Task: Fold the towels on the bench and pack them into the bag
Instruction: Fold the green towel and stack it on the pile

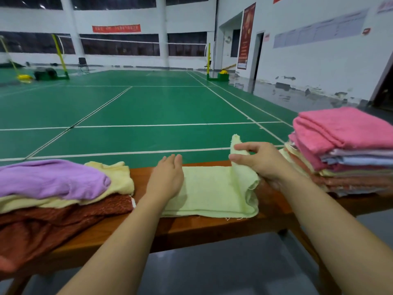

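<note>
Head view: left hand (168, 177) flat, right hand (258, 160) pinching towel (210, 192)

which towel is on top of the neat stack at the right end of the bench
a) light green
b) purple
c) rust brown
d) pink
d: the pink towel lies folded on top of the stack, while the light green towel is spread on the bench between the hands and the purple towel sits on the loose pile at the left.

On the desk (204, 228), the left hand (167, 177) presses a pale green towel (208, 192) flat (fingers straight) while the right hand (258, 161) pinches its lifted end.
</note>
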Demonstrator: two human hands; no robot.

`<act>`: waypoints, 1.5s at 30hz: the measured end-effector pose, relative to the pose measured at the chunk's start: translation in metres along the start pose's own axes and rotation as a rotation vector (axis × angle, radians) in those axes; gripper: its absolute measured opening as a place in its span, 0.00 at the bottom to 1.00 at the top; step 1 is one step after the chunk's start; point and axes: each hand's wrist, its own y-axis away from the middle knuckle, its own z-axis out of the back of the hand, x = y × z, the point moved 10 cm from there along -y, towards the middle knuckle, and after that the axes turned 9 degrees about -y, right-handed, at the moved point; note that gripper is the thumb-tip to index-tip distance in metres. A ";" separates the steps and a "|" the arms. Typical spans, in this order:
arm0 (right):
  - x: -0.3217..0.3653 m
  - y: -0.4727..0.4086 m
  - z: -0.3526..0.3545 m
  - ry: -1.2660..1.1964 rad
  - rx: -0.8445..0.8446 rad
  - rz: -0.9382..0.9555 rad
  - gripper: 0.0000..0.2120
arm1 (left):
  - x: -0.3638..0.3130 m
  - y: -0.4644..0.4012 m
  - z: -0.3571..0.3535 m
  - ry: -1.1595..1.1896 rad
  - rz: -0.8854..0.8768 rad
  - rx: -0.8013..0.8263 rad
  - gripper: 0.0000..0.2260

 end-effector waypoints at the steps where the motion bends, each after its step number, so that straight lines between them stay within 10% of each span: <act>1: 0.007 0.000 -0.017 0.045 0.022 0.013 0.21 | 0.011 0.003 0.011 0.037 0.041 -0.018 0.23; 11: 0.000 0.012 -0.171 -0.211 0.373 -0.122 0.19 | 0.068 0.023 0.047 0.188 0.181 -0.064 0.25; 19: -0.024 -0.012 -0.072 0.667 -0.123 0.049 0.21 | 0.081 0.013 0.019 -0.156 0.307 0.002 0.31; 24: -0.061 -0.008 -0.050 0.807 -0.046 -0.199 0.30 | 0.073 0.010 0.005 -0.273 0.327 0.037 0.30; 32: -0.042 0.000 -0.070 0.525 -0.018 -0.016 0.14 | 0.051 0.008 0.000 -0.175 0.263 0.047 0.30; 45: -0.016 -0.006 -0.024 -0.220 -0.060 0.113 0.07 | -0.013 0.019 0.015 0.888 0.077 -0.006 0.10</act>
